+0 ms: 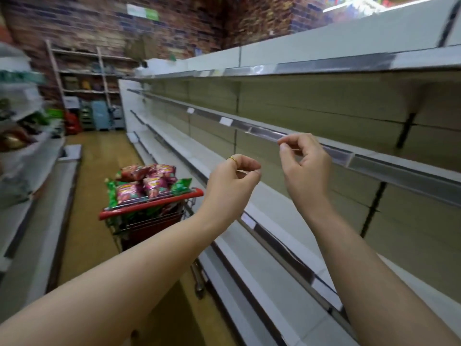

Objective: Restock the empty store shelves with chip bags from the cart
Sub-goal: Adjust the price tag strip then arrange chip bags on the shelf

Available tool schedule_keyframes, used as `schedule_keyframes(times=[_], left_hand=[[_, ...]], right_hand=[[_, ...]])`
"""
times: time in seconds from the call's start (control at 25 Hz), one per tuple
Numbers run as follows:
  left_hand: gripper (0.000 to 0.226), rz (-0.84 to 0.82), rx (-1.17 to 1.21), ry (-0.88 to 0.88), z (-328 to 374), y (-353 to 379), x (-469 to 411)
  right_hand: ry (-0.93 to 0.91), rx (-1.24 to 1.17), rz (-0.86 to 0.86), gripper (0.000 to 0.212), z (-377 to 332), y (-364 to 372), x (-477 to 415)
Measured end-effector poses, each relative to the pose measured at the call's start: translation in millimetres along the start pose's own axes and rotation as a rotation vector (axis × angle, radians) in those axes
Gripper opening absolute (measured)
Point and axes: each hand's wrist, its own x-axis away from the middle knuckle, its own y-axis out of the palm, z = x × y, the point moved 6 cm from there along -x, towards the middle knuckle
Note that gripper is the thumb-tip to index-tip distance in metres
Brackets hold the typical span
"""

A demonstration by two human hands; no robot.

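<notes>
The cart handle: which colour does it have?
The cart handle is red; the head view shows it, below the piled chip bags.

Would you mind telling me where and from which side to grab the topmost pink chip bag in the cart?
Probably from straight above, pinching the pink chip bag across its puffed middle: it lies atop the heap, higher than the red rim of the cart, with nothing covering it.

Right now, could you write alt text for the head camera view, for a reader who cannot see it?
A person's left hand and right hand, fingers curled and holding nothing, are raised before empty shelves. Further down the aisle stands a red cart piled with chip bags.
</notes>
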Motion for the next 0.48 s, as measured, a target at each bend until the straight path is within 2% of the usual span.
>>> schedule_keyframes(times=[0.32, 0.48], left_hand=[[0.008, 0.226, -0.069, -0.119, -107, -81, -106], [0.017, 0.347, -0.136, -0.182, -156, -112, -174]], right_hand=[[0.070, -0.224, -0.247, 0.013, 70, 188, -40], [0.086, -0.305, -0.350, 0.013, 111, 276, -68]])
